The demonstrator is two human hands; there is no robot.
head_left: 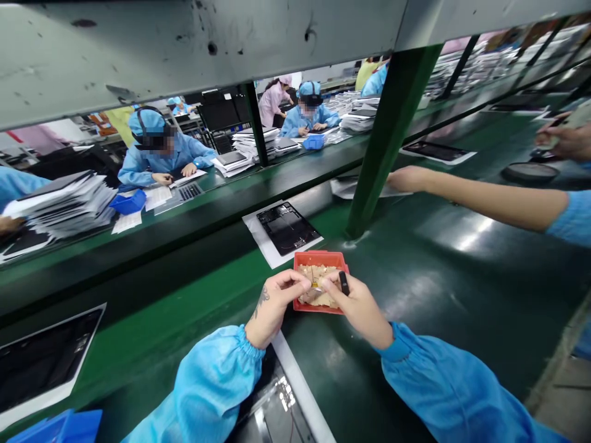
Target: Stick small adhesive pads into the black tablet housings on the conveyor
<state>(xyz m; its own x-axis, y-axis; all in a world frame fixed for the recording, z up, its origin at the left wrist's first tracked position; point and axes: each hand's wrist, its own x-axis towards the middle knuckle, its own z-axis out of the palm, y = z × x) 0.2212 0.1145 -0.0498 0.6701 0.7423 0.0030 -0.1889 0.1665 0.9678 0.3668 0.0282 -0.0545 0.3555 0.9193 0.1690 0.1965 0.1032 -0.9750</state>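
Glossy green bench (pixel 415 295) stretches away right of the work, where a co-worker's forearm (pixel 498 200) reaches over it. A green post (pixel 388 147) rises just beyond the far right corner of a red tray (pixel 318 309); past the left corner lies a white sheet (pixel 265 243) bearing a dark panel (pixel 289 227). Pale tan scraps (pixel 327 300) line the tray. Above them, the left hand (pixel 277 301) and right hand (pixel 360 304) make narrow pinches on a small yellow piece (pixel 315 285), slim, its detail too fine to read. The right hand also grips a black stick (pixel 344 283).
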